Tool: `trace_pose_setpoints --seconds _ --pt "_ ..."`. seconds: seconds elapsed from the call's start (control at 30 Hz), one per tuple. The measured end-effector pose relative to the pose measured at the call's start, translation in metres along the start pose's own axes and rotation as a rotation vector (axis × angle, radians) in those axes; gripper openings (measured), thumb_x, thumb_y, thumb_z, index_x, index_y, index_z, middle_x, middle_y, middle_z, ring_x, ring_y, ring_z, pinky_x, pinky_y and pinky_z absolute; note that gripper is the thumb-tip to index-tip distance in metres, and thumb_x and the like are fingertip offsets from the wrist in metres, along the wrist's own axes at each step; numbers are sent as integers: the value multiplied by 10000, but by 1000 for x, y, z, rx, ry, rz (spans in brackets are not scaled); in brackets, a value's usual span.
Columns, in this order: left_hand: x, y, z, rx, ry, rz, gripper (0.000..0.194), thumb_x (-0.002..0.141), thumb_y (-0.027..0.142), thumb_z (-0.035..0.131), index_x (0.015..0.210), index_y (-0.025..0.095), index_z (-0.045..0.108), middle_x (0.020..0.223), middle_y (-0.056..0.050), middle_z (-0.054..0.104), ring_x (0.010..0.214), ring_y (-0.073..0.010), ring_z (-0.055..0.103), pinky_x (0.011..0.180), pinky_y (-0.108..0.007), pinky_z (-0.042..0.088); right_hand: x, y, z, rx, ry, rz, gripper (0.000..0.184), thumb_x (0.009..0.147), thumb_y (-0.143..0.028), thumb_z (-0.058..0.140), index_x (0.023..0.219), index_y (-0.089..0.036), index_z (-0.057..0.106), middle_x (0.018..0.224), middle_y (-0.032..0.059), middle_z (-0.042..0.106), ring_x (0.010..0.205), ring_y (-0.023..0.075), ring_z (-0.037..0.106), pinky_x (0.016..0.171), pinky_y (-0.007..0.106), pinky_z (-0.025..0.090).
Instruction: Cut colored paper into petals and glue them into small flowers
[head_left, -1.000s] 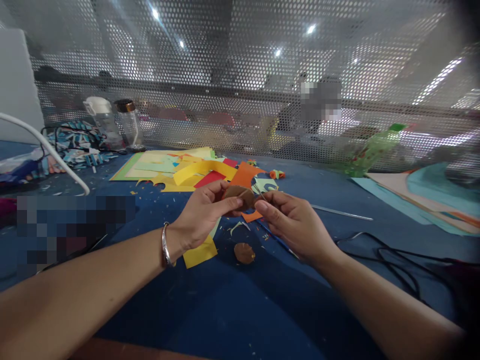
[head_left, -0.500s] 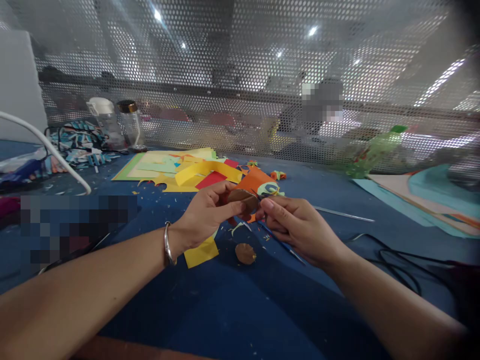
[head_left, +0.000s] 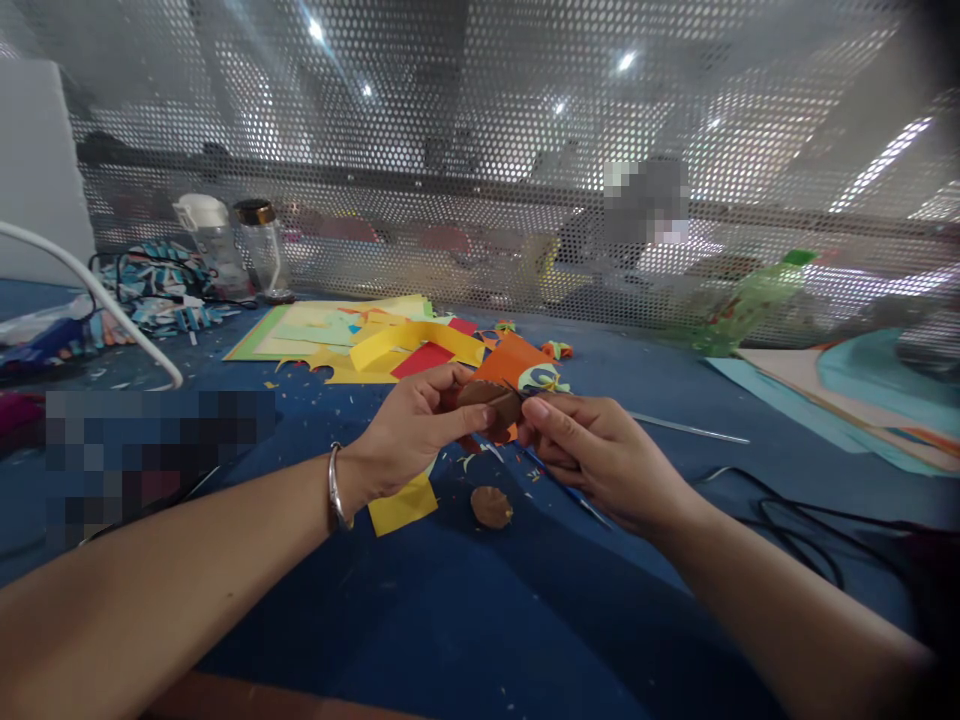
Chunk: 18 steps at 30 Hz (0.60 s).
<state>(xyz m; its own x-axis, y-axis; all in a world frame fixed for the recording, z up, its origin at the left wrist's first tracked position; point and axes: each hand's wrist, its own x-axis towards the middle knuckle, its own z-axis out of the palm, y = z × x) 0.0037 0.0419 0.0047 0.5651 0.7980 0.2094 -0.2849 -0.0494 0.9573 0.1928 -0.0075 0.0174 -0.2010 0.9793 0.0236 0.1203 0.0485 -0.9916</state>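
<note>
Pinched in my left hand (head_left: 420, 425) is a round brown paper disc (head_left: 486, 405), held up over the table between thumb and fingers. At the disc's right edge, my right hand (head_left: 581, 440) is closed on what look like small scissors (head_left: 519, 389); only thin dark blade tips show, the rest lies hidden in my fingers. A second brown disc (head_left: 491, 507) with a nicked edge rests on the blue tabletop below. Close to my left wrist lies a yellow paper piece (head_left: 403, 503). Beneath my right hand is a slim blue tool (head_left: 577, 495), partly covered.
Behind my hands are orange paper (head_left: 516, 358), a yellow strip (head_left: 420, 340) and stacked coloured sheets (head_left: 262, 335). A metal rod (head_left: 690, 428) and black cables (head_left: 787, 520) lie right. Bottles stand before a perforated metal screen (head_left: 450, 120). A white cable (head_left: 97, 290) arches at left.
The brown disc has turned slightly in my left fingers, and the dark tips at its right edge have shifted a little. Both arms stay almost in place.
</note>
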Motion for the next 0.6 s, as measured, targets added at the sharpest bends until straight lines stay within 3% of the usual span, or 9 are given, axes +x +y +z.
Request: trace_pose_setpoints --seconds 0.6 --pt "2 -4 -2 -22 -19 -8 211 775 249 769 901 188 612 786 5 731 731 -130 696 600 -224 455 -1 -2 -2 -3 -27 20 503 817 -648 624 668 -172 559 476 -107 236 395 38 161 355 195 106"
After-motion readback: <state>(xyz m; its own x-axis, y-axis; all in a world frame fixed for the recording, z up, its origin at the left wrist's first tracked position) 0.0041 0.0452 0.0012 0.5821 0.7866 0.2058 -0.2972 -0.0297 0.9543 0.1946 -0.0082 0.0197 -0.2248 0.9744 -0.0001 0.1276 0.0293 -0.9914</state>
